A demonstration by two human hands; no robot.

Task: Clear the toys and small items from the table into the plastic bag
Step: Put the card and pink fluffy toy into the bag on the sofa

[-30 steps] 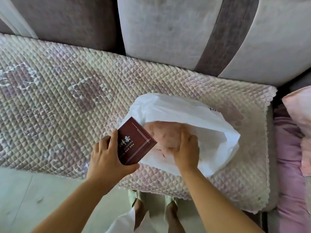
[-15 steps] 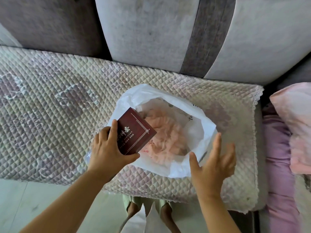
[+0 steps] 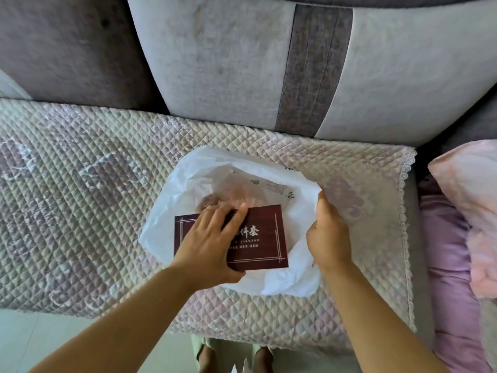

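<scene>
A white plastic bag (image 3: 185, 189) lies open on the quilted sofa cover (image 3: 80, 200). Inside it shows a pink fluffy item (image 3: 234, 195), partly hidden. A dark red box (image 3: 266, 238) with gold lettering lies flat over the bag's mouth. My left hand (image 3: 212, 243) grips the box, fingers spread over its top and thumb under its near edge. My right hand (image 3: 326, 232) pinches the bag's right rim and holds it up.
Grey and white sofa back cushions (image 3: 220, 57) rise behind the cover. A pink pillow (image 3: 468, 211) and purple cloth (image 3: 446, 265) lie at the right. Pale floor (image 3: 24, 340) and my feet (image 3: 234, 356) show below the sofa's front edge.
My left hand has turned the box flat and moved it right, over the bag's mouth. My right hand went from open beside the bag to pinching its right rim.
</scene>
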